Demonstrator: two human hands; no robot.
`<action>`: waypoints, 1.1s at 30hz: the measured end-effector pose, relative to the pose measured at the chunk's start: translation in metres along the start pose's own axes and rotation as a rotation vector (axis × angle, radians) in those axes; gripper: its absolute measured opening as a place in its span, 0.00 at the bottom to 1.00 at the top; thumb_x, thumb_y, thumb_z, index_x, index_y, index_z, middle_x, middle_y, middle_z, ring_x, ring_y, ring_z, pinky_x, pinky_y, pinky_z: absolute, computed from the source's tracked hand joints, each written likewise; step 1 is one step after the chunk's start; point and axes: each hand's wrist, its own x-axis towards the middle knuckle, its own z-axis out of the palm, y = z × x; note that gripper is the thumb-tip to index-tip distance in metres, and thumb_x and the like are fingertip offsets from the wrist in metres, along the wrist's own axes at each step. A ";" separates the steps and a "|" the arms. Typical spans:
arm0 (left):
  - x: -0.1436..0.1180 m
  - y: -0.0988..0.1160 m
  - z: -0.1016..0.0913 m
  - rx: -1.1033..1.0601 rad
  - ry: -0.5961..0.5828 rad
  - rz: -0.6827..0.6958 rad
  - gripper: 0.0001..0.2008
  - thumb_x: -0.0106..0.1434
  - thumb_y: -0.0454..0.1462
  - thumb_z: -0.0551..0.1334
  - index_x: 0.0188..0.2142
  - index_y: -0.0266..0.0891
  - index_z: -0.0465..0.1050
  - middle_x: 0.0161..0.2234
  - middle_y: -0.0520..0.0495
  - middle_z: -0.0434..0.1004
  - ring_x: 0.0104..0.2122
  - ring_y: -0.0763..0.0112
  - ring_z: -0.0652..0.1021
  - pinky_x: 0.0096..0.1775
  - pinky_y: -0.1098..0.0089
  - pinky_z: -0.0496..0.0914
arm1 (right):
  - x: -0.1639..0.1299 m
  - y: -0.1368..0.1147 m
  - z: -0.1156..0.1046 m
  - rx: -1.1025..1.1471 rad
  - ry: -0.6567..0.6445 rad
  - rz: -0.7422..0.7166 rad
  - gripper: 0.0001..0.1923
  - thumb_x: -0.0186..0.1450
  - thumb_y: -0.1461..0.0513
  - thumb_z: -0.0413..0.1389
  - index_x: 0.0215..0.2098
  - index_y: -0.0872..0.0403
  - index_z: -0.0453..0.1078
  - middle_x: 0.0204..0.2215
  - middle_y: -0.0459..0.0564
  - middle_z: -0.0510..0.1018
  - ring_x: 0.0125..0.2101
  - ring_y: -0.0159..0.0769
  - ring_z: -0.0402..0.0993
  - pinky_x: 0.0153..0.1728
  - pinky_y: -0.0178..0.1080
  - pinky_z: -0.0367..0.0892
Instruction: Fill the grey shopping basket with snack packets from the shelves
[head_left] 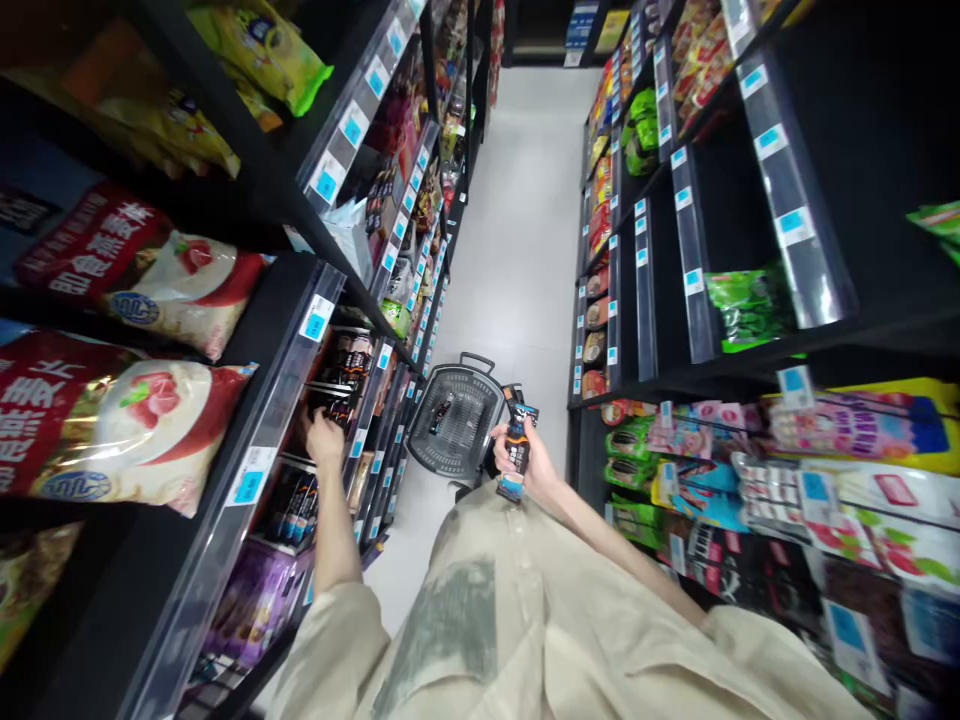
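My left hand [324, 438] reaches into the left shelf, at a display box of black snack packets [331, 405]. Its fingertips are lost among the dark packets, so their grip is not clear. In front of my body, my right hand [536, 468] is closed around a black packet with blue ends [517, 440]. A dark shopping basket [420, 455] sits on the floor beyond my right hand, and a small dark packet [442, 412] lies inside it.
Large oatmeal bags [161, 420] fill the shelf at left, with purple packets [251, 600] lower down. Shelves on the right hold green bags [750, 305] and hanging colourful packets [847, 425]. A pale floor aisle [525, 230] runs ahead between the shelves.
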 end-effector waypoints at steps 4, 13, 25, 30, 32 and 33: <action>-0.087 0.057 0.006 -0.417 -0.167 0.152 0.12 0.76 0.38 0.51 0.53 0.46 0.71 0.54 0.45 0.78 0.57 0.55 0.76 0.61 0.49 0.71 | 0.004 0.012 0.000 -0.065 0.051 -0.027 0.32 0.62 0.32 0.59 0.39 0.51 0.74 0.24 0.44 0.75 0.23 0.35 0.70 0.27 0.37 0.69; -0.245 0.132 0.035 -0.863 -0.660 0.403 0.11 0.68 0.37 0.62 0.50 0.41 0.68 0.59 0.38 0.73 0.60 0.57 0.74 0.61 0.56 0.68 | 0.013 0.042 -0.011 -0.394 0.077 -0.035 0.33 0.55 0.33 0.67 0.41 0.51 0.80 0.39 0.53 0.85 0.46 0.50 0.81 0.50 0.47 0.75; -0.194 -0.031 -0.004 -0.596 -0.026 -0.187 0.14 0.71 0.34 0.58 0.55 0.41 0.70 0.54 0.38 0.77 0.55 0.58 0.77 0.60 0.57 0.70 | 0.005 0.061 -0.020 -0.497 0.076 0.035 0.41 0.56 0.27 0.59 0.39 0.55 0.80 0.33 0.55 0.85 0.27 0.40 0.77 0.27 0.39 0.69; -0.140 -0.123 -0.028 -0.344 0.114 -0.352 0.19 0.75 0.32 0.49 0.64 0.35 0.60 0.63 0.34 0.70 0.63 0.59 0.71 0.65 0.60 0.64 | -0.001 0.066 -0.019 -0.488 0.099 0.021 0.40 0.57 0.28 0.60 0.37 0.56 0.80 0.32 0.55 0.85 0.27 0.39 0.77 0.28 0.38 0.69; -0.126 -0.146 -0.030 -0.178 -0.011 -0.401 0.20 0.74 0.31 0.51 0.63 0.34 0.65 0.63 0.34 0.72 0.65 0.56 0.70 0.66 0.59 0.62 | -0.003 0.069 -0.018 -0.489 0.081 0.025 0.40 0.56 0.29 0.61 0.37 0.57 0.80 0.32 0.56 0.85 0.27 0.38 0.76 0.28 0.38 0.68; -0.122 -0.153 -0.029 -0.127 -0.069 -0.417 0.20 0.72 0.30 0.53 0.62 0.34 0.67 0.63 0.33 0.72 0.66 0.54 0.69 0.67 0.58 0.61 | -0.004 0.070 -0.018 -0.490 0.071 0.024 0.40 0.56 0.29 0.61 0.36 0.57 0.80 0.32 0.56 0.84 0.27 0.38 0.76 0.28 0.38 0.68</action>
